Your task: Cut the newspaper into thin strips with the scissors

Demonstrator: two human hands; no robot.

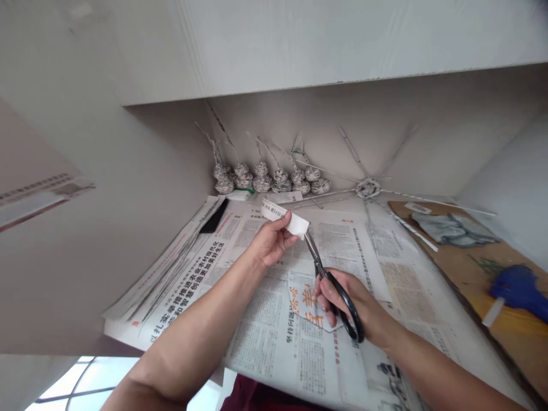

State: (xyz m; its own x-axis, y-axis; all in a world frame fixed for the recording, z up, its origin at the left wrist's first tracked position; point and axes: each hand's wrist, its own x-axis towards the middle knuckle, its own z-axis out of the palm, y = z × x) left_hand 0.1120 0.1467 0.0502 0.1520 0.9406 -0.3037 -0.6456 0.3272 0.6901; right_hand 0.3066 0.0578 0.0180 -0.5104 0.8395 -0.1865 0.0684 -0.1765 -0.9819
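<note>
A folded strip of white printed paper point(296, 225) is pinched between the thumb and fingers of my left hand point(274, 238), raised over the newspaper. My right hand point(346, 294) grips black-handled scissors point(314, 251), its fingers in the handle loops. The scissor tips touch the right end of the strip. Beneath the right hand lies a pale piece with orange characters point(299, 305), partly hidden by the hand and scissors. Spread newspaper sheets point(274, 354) cover the surface under both hands.
Several coiled paper gourd shapes point(262, 180) line the back wall. Beside them leans a spoked paper weaving point(368, 187). At right, a brown board point(466, 274) carries a blue glue gun point(520, 291) and grey cloth point(449, 228). A black phone-like slab point(214, 217) lies left; a shelf point(321, 51) overhangs.
</note>
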